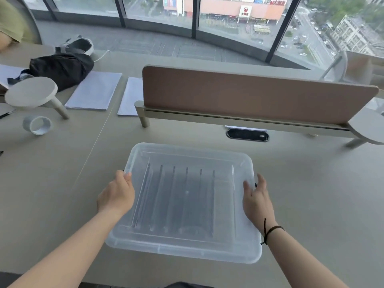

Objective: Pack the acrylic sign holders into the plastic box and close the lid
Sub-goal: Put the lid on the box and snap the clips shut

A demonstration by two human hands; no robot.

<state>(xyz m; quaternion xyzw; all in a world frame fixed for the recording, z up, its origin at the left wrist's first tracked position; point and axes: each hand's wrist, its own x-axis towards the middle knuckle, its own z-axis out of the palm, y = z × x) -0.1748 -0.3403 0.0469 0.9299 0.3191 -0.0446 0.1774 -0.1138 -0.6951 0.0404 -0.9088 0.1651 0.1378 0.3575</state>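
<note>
Blurring beneath lid (187, 242), sign holders (180, 196) indistinct, hands (116, 196) flanking.

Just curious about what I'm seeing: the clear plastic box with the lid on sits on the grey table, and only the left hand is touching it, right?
Not quite. The head view shows both hands on the clear plastic box: the left hand on its left edge, the right hand on its right. The translucent lid is on, on the grey table.

Sign holders (178, 196) blurred beneath lid (187, 156)
</note>
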